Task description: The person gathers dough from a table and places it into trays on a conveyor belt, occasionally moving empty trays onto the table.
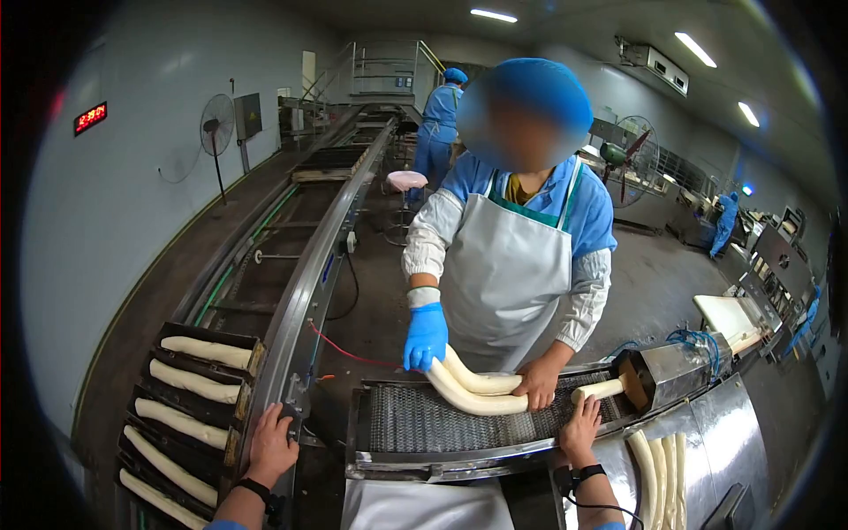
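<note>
My left hand [272,442] rests on the metal side rail [305,331] of the long conveyor, its fingers stretched out and holding nothing. On the right, my right hand [580,431] reaches over the edge of a short mesh belt [415,420]. Its extended fingers touch, or nearly touch, the near end of a pale dough roll [601,389] that comes out of a metal outlet [643,380]. Across the belt, a co-worker's blue-gloved hand [427,337] and bare hand [539,380] hold two long, bent dough rolls [468,399] over the mesh.
Dark baking tins [181,402] on the left conveyor each hold a dough strip. Several dough strips [658,477] lie on the steel table [729,433] at my right. White cloth [424,505] hangs below the belt. The apron-wearing co-worker [517,247] stands opposite; others work farther back.
</note>
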{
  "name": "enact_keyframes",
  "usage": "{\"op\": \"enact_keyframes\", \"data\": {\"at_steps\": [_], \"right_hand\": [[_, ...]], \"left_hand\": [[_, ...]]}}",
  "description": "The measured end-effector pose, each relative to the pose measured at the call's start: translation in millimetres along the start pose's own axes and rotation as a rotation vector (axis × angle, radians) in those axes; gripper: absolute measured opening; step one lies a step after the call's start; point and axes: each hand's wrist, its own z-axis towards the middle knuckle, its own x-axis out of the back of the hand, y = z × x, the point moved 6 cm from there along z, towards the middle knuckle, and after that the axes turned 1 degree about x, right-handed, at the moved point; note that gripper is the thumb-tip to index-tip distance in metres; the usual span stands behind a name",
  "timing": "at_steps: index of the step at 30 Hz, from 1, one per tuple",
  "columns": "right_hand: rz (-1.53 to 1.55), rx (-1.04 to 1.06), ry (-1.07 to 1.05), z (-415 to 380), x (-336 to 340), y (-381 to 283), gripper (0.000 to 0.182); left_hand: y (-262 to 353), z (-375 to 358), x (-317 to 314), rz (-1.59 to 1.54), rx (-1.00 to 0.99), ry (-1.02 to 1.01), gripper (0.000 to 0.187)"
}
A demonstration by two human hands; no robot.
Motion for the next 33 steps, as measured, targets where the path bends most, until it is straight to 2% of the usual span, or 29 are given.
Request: {"op": "enact_keyframes", "data": {"at_steps": [3, 4, 8, 11, 13, 15, 16, 17, 19, 20, 21, 23, 24, 27, 29, 31, 32, 33], "right_hand": [[-0.054, 0.065, -0.044, 7, 2, -21, 0.084], [-0.07, 0.102, 0.012, 14, -4, -26, 0.083], [-0.126, 0.165, 0.012, 24, -22, -49, 0.076], [-0.088, 0.23, 0.005, 31, -23, -73, 0.077], [-0.125, 0.29, 0.076, 39, -38, -75, 0.065], [-0.092, 0.315, 0.016, 40, -32, -82, 0.059], [-0.129, 0.38, 0.104, 40, -26, -90, 0.052], [-0.128, 0.387, 0.108, 40, -24, -93, 0.052], [-0.165, 0.432, 0.002, 34, -21, -101, 0.05], [-0.186, 0.46, 0.062, 28, -12, -110, 0.041], [-0.189, 0.464, 0.065, 27, -8, -116, 0.041], [-0.305, 0.479, -0.043, 22, -10, -125, 0.028], [-0.33, 0.531, 0.031, 20, -8, -128, 0.018], [-0.314, 0.55, 0.018, 9, 5, -135, 0.018], [-0.25, 0.54, 0.009, 0, 17, -129, 0.023], [0.281, 0.495, 0.037, -9, 37, -105, 0.031], [0.441, 0.466, 0.14, -14, 41, -83, 0.036], [0.779, 0.287, 0.069, -22, 30, -45, 0.036]], "left_hand": [[-1, 4, -5, 0.0, -0.016, 0.011, 0.045], [-2, 7, -7, -0.003, -0.027, 0.012, 0.046], [-2, 17, -12, -0.002, -0.043, 0.036, 0.045], [0, 32, -16, -0.032, -0.054, 0.036, 0.045], [2, 37, -25, -0.02, -0.067, 0.029, 0.044], [0, 41, -28, 0.004, -0.055, 0.048, 0.044], [-1, 44, -23, 0.005, -0.058, 0.041, 0.043], [-3, 41, -20, 0.004, -0.057, 0.021, 0.043], [-4, 36, -12, -0.012, -0.064, 0.037, 0.042], [-4, 34, -11, -0.016, -0.058, 0.036, 0.043], [-4, 33, -9, -0.022, -0.053, 0.036, 0.043], [-6, 25, -3, -0.022, -0.051, 0.046, 0.043], [-4, 24, -2, -0.016, -0.059, 0.053, 0.043], [-2, 15, 4, -0.03, -0.067, 0.09, 0.041], [-1, 12, 8, -0.035, -0.071, 0.091, 0.041], [0, 13, 12, -0.039, -0.08, 0.087, 0.041], [1, 12, 12, -0.033, -0.078, 0.09, 0.041], [1, 5, 16, -0.027, -0.074, 0.094, 0.042]]}}
